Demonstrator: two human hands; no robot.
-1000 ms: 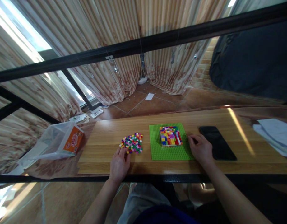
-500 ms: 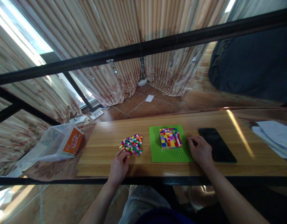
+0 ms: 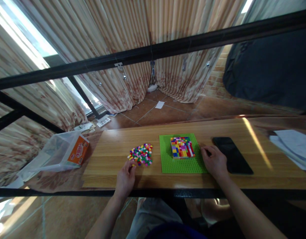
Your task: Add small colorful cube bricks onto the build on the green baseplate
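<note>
On the wooden table [image 3: 113,146] lies a heap of small coloured bricks [image 3: 141,154]. Right of the heap is a green baseplate [image 3: 167,162] that carries a square block of coloured bricks [image 3: 182,146]. My left hand [image 3: 125,177] is at the heap's near edge, its fingertips pinched together; I cannot make out what they hold. My right hand [image 3: 214,161] rests on the table, its curled fingers pressed against the baseplate's right edge.
A black phone [image 3: 232,154] lies just right of my right hand. White papers [image 3: 292,142] sit at the far right. A clear plastic box with an orange label [image 3: 65,151] stands off the table's left end. A black bar [image 3: 153,192] runs along the near edge.
My left hand has drawn back a little from the heap toward the table's near edge, fingers closing. My right hand has stayed at the baseplate's edge.
</note>
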